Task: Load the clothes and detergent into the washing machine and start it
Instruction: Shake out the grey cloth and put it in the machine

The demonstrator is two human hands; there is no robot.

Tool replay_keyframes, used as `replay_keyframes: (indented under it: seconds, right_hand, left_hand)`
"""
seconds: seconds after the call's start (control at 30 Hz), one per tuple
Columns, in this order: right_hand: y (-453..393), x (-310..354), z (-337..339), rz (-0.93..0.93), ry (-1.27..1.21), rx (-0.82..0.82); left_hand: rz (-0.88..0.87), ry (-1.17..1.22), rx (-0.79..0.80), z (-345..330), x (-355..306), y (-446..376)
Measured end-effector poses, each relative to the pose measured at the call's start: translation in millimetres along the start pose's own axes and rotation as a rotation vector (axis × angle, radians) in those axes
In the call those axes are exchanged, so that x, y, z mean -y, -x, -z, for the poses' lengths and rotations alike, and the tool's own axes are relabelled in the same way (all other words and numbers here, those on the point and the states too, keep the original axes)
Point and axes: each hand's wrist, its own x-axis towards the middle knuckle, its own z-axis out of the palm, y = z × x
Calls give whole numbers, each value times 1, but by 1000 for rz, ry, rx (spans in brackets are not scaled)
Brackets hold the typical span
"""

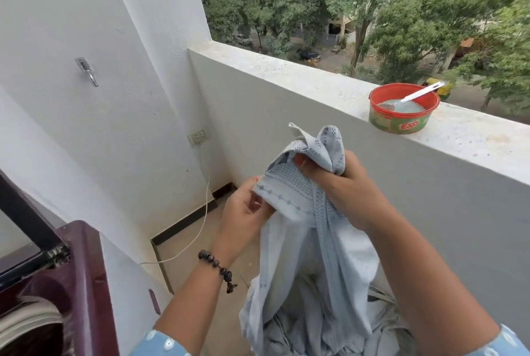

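A pale blue patterned garment [304, 243] hangs from both my hands in the middle of the view. My right hand [341, 180] grips its bunched top edge. My left hand [243, 209], with a dark bead bracelet on the wrist, pinches a fold just below and to the left. The maroon top-loading washing machine [86, 278] stands at the lower left with its lid raised and the drum opening partly in view. A red tub of whitish detergent [401, 110] with a white spoon in it sits on the balcony ledge at the upper right.
The balcony parapet [286, 74] runs from the middle to the right, with trees and a street beyond. A wall socket [198, 136] with a white cable trailing down to the floor is on the wall ahead. A metal hook [87, 70] sticks out of the left wall.
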Motion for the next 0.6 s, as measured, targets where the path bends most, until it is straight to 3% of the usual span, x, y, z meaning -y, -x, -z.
replay_keyframes:
  seconds: [0.13, 0.27, 0.4, 0.5, 0.6]
  right_hand:
    - [-11, 37, 9, 121, -110, -103]
    - [-18, 71, 18, 265, -173, -142]
    - [-21, 83, 30, 325, -177, -259]
    - [-22, 72, 34, 244, -293, -377]
    - [-21, 52, 26, 158, -288, -373]
  left_hand:
    - [217, 15, 161, -20, 31, 26]
    - [315, -206, 194, -23, 70, 39]
    - [344, -74, 85, -9, 77, 37]
    - [337, 92, 2, 4, 35, 21]
    - [318, 286, 26, 10, -10, 0]
